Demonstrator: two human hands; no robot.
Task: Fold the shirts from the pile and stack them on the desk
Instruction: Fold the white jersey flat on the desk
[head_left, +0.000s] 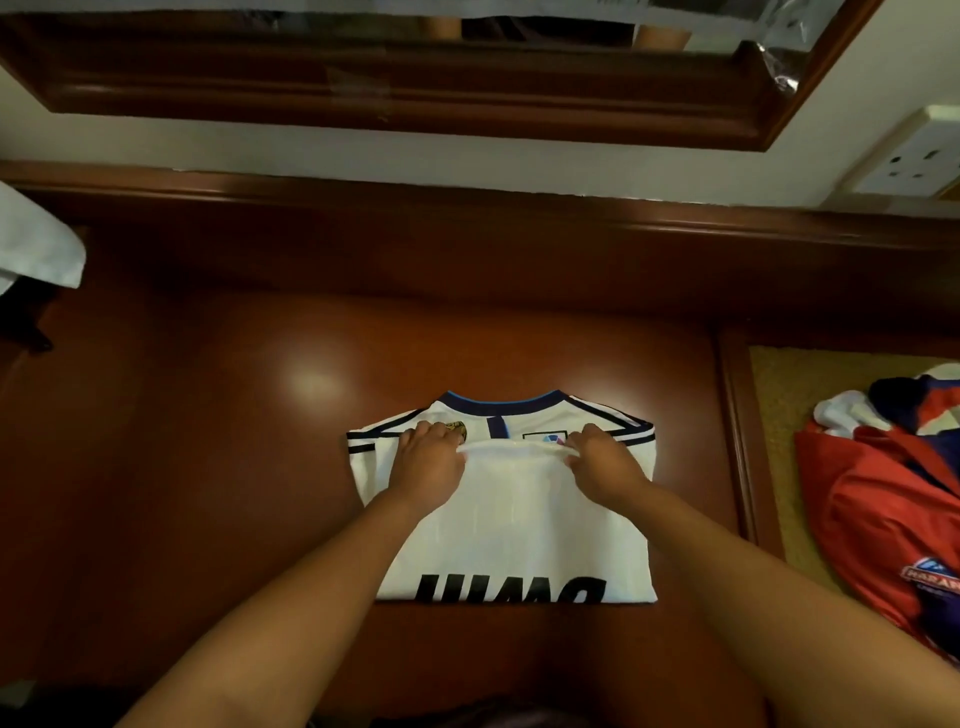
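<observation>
A white jersey (519, 519) with a dark blue collar, striped shoulders and black lettering lies on the dark wooden desk (234, 441), its sleeves tucked in. Its bottom hem is folded up to just below the collar. My left hand (428, 460) pinches the left end of that hem edge. My right hand (602, 460) pinches the right end. Both hands sit side by side over the chest of the jersey. To the right, off the desk, a pile of shirts (893, 493) shows a red one on top with white and blue ones behind.
A wooden-framed mirror (395, 88) hangs on the wall behind the desk. A wall socket (919, 161) sits at the upper right. A white cloth (36, 249) pokes in at the left edge. The pile rests on a woven tan surface (774, 415).
</observation>
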